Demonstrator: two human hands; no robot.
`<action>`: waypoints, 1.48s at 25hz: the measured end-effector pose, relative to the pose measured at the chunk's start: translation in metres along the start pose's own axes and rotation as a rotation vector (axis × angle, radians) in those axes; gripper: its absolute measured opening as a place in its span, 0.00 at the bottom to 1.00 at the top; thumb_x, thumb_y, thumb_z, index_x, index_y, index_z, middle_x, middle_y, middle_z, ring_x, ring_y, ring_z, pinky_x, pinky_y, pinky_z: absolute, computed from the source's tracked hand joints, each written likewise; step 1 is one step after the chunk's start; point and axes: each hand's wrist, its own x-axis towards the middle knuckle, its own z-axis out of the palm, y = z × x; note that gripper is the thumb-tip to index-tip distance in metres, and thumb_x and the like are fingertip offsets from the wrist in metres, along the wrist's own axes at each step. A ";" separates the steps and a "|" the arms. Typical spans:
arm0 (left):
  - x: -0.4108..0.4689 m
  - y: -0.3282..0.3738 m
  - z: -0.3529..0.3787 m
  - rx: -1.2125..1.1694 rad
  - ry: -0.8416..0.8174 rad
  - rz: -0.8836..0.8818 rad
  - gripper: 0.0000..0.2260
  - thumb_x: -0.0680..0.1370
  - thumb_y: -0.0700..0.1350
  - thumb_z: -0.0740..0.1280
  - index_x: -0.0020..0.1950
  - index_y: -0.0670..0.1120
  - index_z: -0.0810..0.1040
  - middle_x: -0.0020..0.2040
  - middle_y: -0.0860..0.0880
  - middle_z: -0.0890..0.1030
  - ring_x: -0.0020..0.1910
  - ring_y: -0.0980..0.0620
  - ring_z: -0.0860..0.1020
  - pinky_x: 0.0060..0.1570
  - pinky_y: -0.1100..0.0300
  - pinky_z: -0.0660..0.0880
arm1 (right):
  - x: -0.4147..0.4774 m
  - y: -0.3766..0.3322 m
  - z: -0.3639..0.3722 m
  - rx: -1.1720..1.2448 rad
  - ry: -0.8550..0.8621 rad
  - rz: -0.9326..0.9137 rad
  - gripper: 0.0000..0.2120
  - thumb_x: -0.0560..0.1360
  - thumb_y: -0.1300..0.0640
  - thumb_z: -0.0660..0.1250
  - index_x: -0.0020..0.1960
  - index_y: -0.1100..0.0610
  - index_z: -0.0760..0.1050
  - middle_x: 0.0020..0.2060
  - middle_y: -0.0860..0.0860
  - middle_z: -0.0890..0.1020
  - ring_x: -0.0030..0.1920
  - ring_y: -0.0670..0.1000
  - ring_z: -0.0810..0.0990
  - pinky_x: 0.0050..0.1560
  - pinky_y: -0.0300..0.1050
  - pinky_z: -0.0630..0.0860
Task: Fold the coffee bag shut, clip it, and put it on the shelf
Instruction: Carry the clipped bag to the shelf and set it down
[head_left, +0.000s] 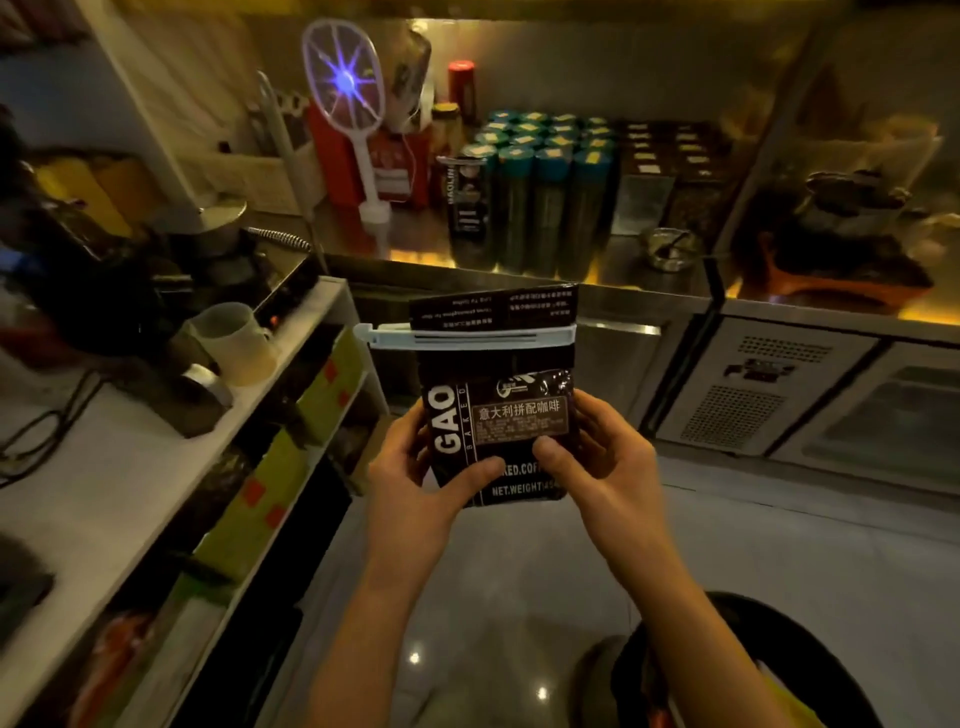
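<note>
A black coffee bag (498, 384) with white lettering is held upright in mid-air at the centre of the head view. Its top is folded over, and a pale blue-white clip (467, 335) is clamped across the fold. My left hand (415, 467) grips the bag's lower left side, thumb on the front. My right hand (597, 452) grips the lower right side, thumb on the label. A white shelf unit (291, 358) stands to the left of the bag.
A steel counter (634, 306) lies behind the bag, carrying teal-lidded canisters (545, 202), dark jars (670, 166) and a glowing bug-zapper racket (345, 88). A plastic cup (234, 340) and tape roll (208, 382) sit on the shelf top. Fridge doors (810, 395) are at right. Grey floor below.
</note>
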 end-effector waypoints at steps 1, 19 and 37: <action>0.012 -0.005 0.004 0.004 0.015 -0.018 0.36 0.63 0.49 0.80 0.70 0.48 0.73 0.62 0.48 0.82 0.61 0.51 0.81 0.58 0.46 0.79 | 0.016 0.009 -0.001 0.023 -0.015 0.017 0.19 0.72 0.54 0.73 0.62 0.42 0.75 0.57 0.45 0.83 0.59 0.47 0.82 0.56 0.47 0.79; 0.417 -0.074 -0.007 -0.028 0.031 -0.052 0.33 0.61 0.53 0.79 0.65 0.57 0.76 0.57 0.60 0.84 0.57 0.61 0.82 0.48 0.67 0.80 | 0.401 0.121 0.062 -0.024 0.014 0.080 0.21 0.70 0.51 0.72 0.62 0.46 0.75 0.57 0.46 0.83 0.59 0.47 0.82 0.57 0.48 0.79; 0.749 -0.222 0.038 0.222 -0.017 -0.272 0.30 0.68 0.37 0.80 0.67 0.49 0.75 0.58 0.53 0.83 0.58 0.51 0.82 0.53 0.60 0.79 | 0.701 0.336 0.059 -0.140 0.008 0.402 0.23 0.74 0.63 0.72 0.65 0.48 0.71 0.58 0.45 0.81 0.59 0.44 0.80 0.61 0.51 0.78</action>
